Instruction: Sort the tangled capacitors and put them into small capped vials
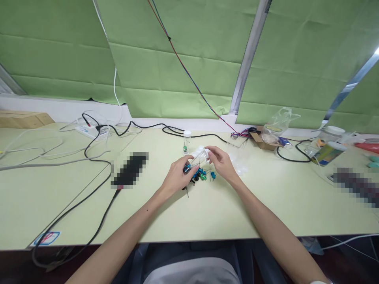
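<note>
Both of my hands meet over the middle of a pale green table. My left hand is closed around the lower end of a small clear vial that holds dark and blue parts. My right hand pinches the vial's white-capped upper end. Under the hands lies a small heap of blue and green electronic parts, some with thin wire legs. A second clear vial with a white lid stands upright just beyond, a green part inside it.
Black and grey cables run across the left half of the table to a power strip. At the back right are a cardboard box with a plastic bag, jars and a tilted can. Green blinds hang behind.
</note>
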`<state>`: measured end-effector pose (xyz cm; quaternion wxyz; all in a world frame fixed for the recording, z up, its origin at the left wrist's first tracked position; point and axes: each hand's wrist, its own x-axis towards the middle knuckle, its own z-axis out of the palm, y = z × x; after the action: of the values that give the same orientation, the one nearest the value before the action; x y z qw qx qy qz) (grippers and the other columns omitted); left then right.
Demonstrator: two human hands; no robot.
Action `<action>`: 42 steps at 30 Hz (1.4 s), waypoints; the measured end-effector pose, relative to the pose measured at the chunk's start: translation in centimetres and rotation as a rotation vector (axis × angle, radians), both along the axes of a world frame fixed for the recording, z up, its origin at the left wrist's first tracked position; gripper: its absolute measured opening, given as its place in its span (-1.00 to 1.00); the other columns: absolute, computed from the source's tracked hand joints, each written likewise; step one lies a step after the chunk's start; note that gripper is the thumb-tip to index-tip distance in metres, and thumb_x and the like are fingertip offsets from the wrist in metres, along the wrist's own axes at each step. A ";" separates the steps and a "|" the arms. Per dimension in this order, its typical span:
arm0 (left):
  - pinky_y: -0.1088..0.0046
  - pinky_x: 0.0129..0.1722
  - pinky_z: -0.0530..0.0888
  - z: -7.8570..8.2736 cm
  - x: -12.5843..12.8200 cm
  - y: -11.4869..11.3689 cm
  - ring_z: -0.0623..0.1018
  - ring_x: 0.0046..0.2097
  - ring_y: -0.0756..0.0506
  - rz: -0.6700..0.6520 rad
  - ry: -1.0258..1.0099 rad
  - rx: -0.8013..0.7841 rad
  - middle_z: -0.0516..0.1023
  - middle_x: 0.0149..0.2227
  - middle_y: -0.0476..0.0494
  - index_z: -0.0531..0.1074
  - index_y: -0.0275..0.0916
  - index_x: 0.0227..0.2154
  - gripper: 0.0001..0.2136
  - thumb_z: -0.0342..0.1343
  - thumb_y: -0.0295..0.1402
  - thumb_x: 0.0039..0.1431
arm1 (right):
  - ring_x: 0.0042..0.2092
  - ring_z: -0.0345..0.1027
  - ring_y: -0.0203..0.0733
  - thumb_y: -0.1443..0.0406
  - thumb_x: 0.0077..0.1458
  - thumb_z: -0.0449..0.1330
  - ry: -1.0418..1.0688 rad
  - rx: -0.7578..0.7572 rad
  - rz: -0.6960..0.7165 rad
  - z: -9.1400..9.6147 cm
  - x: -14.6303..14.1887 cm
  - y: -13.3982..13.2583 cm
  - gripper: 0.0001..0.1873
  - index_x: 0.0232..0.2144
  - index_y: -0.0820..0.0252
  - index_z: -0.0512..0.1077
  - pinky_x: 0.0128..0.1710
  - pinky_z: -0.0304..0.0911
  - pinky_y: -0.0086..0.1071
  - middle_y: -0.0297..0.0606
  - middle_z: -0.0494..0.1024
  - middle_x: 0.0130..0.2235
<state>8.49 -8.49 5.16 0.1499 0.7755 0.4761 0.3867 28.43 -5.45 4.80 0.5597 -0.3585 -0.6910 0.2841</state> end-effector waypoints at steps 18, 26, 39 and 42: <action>0.50 -0.46 0.31 0.4 0.0 -0.4 0.34 -0.55 0.02 0.005 -0.012 -0.050 0.50 -0.49 0.04 0.46 -0.18 -0.10 -0.66 0.05 -0.07 0.20 | -0.36 0.38 -0.26 0.10 0.23 0.11 -0.009 0.008 -0.003 0.0 0.0 -0.2 -0.66 -0.08 0.16 0.50 -0.35 0.39 -0.33 -0.15 0.56 -0.15; 0.53 -0.49 0.27 0.5 0.1 -0.6 0.29 -0.57 0.04 -0.013 -0.032 -0.017 0.45 -0.53 0.06 0.48 -0.20 -0.15 -0.70 0.06 -0.11 0.20 | -0.38 0.35 -0.29 0.12 0.24 0.10 -0.004 0.026 0.031 0.1 -0.1 -0.4 -0.66 -0.06 0.14 0.51 -0.37 0.37 -0.34 -0.15 0.53 -0.10; 0.51 -0.53 0.28 0.4 -0.2 -0.2 0.35 -0.52 0.03 -0.071 -0.139 -0.127 0.56 -0.37 -0.04 0.53 -0.21 -0.17 -0.63 0.06 -0.04 0.17 | -0.35 0.34 -0.29 0.15 0.25 0.10 -0.020 0.053 0.070 0.1 0.2 -0.4 -0.68 -0.04 0.09 0.51 -0.33 0.36 -0.33 -0.17 0.50 -0.09; 0.50 -0.52 0.28 0.3 -0.2 -0.1 0.36 -0.51 0.02 -0.086 -0.157 -0.134 0.56 -0.38 -0.05 0.53 -0.22 -0.19 -0.63 0.07 -0.04 0.17 | -0.31 0.34 -0.27 0.16 0.26 0.09 -0.046 0.073 0.091 0.0 0.2 -0.3 -0.69 -0.03 0.08 0.51 -0.29 0.36 -0.33 -0.17 0.50 -0.08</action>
<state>8.28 -8.63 5.47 0.2548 0.7508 0.4539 0.4067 28.67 -5.78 4.79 0.5429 -0.3123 -0.7292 0.2755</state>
